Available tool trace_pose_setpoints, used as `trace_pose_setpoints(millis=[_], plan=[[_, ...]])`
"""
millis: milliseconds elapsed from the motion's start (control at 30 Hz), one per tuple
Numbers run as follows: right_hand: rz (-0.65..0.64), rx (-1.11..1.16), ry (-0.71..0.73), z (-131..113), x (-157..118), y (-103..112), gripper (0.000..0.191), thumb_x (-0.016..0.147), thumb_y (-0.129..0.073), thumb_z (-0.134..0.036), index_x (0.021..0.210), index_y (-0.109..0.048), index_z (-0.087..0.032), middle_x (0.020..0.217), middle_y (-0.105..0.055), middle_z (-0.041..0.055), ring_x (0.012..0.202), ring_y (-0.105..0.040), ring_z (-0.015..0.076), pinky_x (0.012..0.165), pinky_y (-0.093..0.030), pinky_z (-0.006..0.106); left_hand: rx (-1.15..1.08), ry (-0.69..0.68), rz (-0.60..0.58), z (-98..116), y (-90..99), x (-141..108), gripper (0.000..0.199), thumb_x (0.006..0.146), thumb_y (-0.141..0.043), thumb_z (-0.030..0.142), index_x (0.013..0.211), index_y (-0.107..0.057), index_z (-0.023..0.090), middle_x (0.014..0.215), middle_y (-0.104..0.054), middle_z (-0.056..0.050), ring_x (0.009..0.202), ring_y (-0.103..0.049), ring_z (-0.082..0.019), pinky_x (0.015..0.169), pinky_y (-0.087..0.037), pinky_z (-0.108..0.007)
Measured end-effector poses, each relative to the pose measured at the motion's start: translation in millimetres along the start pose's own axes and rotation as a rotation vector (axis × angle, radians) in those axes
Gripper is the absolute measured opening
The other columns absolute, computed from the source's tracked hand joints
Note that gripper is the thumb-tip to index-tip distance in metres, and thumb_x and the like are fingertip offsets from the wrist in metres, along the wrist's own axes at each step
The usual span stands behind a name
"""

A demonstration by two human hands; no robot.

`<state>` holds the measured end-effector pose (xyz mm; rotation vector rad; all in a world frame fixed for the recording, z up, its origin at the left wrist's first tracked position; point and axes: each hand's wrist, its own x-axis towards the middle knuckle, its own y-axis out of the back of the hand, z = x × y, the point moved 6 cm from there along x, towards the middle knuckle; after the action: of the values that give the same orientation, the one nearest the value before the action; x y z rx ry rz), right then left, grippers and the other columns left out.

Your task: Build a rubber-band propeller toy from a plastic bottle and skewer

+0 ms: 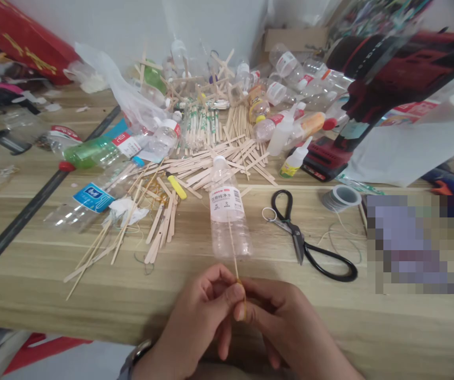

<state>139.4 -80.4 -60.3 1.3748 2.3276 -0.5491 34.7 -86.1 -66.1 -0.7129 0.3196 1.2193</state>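
Observation:
Near the front edge of the wooden table (pixel 124 290), my left hand (pixel 209 306) pinches the near end of a thin wooden skewer (pixel 233 248). A yellowish rubber band (pixel 239 282) is at that end of the skewer, and my right hand (pixel 274 311) pinches the band's lower part close beside my left fingertips. The skewer points away from me over a clear plastic bottle (pixel 227 203) with a white label, which lies on its side with its cap pointing away. Whether the skewer touches the bottle I cannot tell.
Black-handled scissors (pixel 298 240) and a spool of grey string (pixel 341 198) lie right of the bottle. A red-black power drill (pixel 369 89) stands behind them. Flat wooden sticks (pixel 163 227), a yellow knife (pixel 176 186) and a green bottle (pixel 92 153) are on the left.

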Motion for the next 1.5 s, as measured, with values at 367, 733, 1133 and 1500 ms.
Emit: trace_pose_setpoints(millis=[367, 733, 1133, 1500], plan=[[0.188, 0.227, -0.027, 5.1, -0.5, 14.8, 0.040, 0.074, -0.072, -0.056, 0.079, -0.070, -0.016, 0.040, -0.049, -0.0069, 0.026, -0.038, 0.0036, 0.030, -0.019, 0.015, 0.590, -0.300, 0.200, 25.4, 6.3, -20.6, 0.018, 0.088, -0.060, 0.032, 0.100, -0.069, 0.024, 0.081, -0.070, -0.003, 0.072, -0.062, -0.017, 0.063, -0.043, -0.024], [0.126, 0.664, 0.018, 14.4, 2.0, 4.0, 0.023, 0.075, -0.081, -0.036, 0.078, -0.071, -0.016, 0.071, -0.075, 0.0026, 0.040, -0.055, 0.0029, 0.045, -0.040, 0.012, 0.739, -0.390, 0.425, 39.5, 18.1, -17.5, 0.020, 0.084, -0.058, 0.025, 0.088, -0.077, 0.021, 0.084, -0.076, -0.007, 0.073, -0.066, -0.021, 0.066, -0.046, -0.028], [0.038, 0.485, 0.040, 17.9, 1.6, -1.9, 0.033, 0.078, -0.076, -0.047, 0.074, -0.068, -0.015, 0.066, -0.073, 0.0019, 0.041, -0.062, 0.0084, 0.044, -0.047, 0.018, 0.651, -0.084, -0.104, 46.6, 20.2, 3.2, 0.021, 0.081, -0.065, 0.030, 0.067, -0.077, 0.021, 0.050, -0.047, 0.005, 0.048, -0.037, -0.010, 0.047, -0.026, -0.021], [0.210, 0.380, 0.009, 16.7, -2.3, 2.9, 0.047, 0.064, -0.080, -0.058, 0.057, -0.058, -0.017, 0.053, -0.066, -0.0004, 0.035, -0.057, 0.0087, 0.038, -0.040, 0.018, 0.360, -0.033, -0.128, 31.1, 9.6, 7.7, 0.035, 0.070, -0.076, 0.053, 0.060, -0.073, 0.020, 0.047, -0.046, 0.005, 0.045, -0.036, -0.008, 0.044, -0.024, -0.021]])
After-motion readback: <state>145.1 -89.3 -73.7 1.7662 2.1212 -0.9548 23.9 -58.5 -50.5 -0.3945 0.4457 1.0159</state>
